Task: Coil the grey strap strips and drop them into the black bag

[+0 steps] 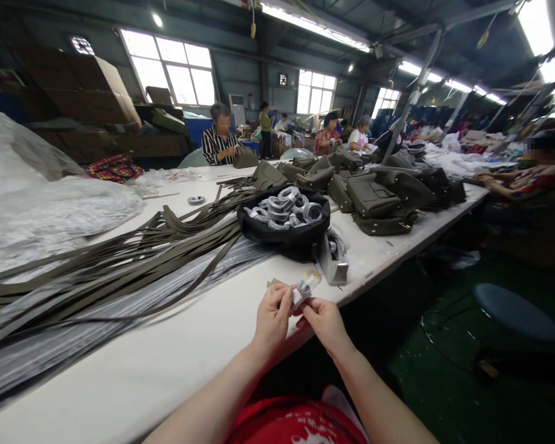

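Note:
Close to the table's front edge, my left hand (274, 311) pinches a small white-and-silver piece (304, 290), perhaps in a wrapper; its kind I cannot make out. My right hand (322, 317) has its fingers closed at the lower side of the same piece. Just beyond the hands stands a grey metal box-like holder (337, 268) with small shiny contents. Behind it sits a black cloth bag (259, 231) with its mouth open, heaped with silvery rings (277, 206) in clear wrapping. A scrap of brown material (274, 283) lies behind my left fingers.
Long olive straps (166, 246) spread over the white table (134, 370) on the left. Olive handbags (374, 197) pile up beyond the black bag. White plastic sheeting (41, 191) heaps at far left. A stool (513, 311) stands at right. Several people sit around the tables.

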### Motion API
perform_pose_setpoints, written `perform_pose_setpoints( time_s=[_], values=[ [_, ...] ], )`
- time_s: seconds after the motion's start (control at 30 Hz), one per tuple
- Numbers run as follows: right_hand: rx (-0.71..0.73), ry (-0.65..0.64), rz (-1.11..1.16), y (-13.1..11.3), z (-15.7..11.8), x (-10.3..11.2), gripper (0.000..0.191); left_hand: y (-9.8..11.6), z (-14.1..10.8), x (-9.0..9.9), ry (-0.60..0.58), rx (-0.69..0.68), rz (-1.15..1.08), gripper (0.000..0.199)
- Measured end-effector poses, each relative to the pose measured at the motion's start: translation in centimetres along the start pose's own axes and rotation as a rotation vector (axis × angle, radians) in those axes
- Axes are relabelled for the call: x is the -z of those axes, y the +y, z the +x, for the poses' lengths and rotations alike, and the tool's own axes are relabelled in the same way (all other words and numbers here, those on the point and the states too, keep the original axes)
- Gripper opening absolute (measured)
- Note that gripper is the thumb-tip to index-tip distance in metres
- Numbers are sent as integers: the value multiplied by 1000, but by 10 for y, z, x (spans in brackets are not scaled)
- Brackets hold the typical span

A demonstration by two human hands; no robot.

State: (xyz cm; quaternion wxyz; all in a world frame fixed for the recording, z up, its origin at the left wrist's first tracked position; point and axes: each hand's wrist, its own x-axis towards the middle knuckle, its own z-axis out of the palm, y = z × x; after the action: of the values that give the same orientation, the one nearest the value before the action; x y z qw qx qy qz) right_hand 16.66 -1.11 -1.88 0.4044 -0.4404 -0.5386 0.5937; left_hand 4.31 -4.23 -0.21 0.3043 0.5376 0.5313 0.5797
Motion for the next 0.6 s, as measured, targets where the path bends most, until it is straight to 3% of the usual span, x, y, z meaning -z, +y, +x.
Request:
perform_pose_setpoints(
  time_s=[0.13, 0.23, 0.33, 0.4, 0.43, 0.5, 0.6],
  values=[
    [18, 37, -108, 7, -4, 1, 37, -1, -6, -1, -64, -44, 7, 38],
    [92, -143, -273, -7, -17, 10, 28, -11, 3, 6, 20, 77, -5, 42],
    [364, -106, -564, -34, -30, 22, 16, -23, 14, 15, 57, 240, -56, 41],
    [541, -38, -716, -50, -31, 27, 28, -28, 17, 17, -29, 291, -90, 37],
    [576, -70, -763, -54, -30, 27, 40, -29, 17, 16, -80, 305, -104, 34],
    [536, -223, -806, -54, -25, 24, 50, -30, 14, 12, -137, 352, -146, 28],
    [405, -330, -818, -41, -19, 13, 37, -30, 10, 6, -87, 501, -305, 30]
  ],
)
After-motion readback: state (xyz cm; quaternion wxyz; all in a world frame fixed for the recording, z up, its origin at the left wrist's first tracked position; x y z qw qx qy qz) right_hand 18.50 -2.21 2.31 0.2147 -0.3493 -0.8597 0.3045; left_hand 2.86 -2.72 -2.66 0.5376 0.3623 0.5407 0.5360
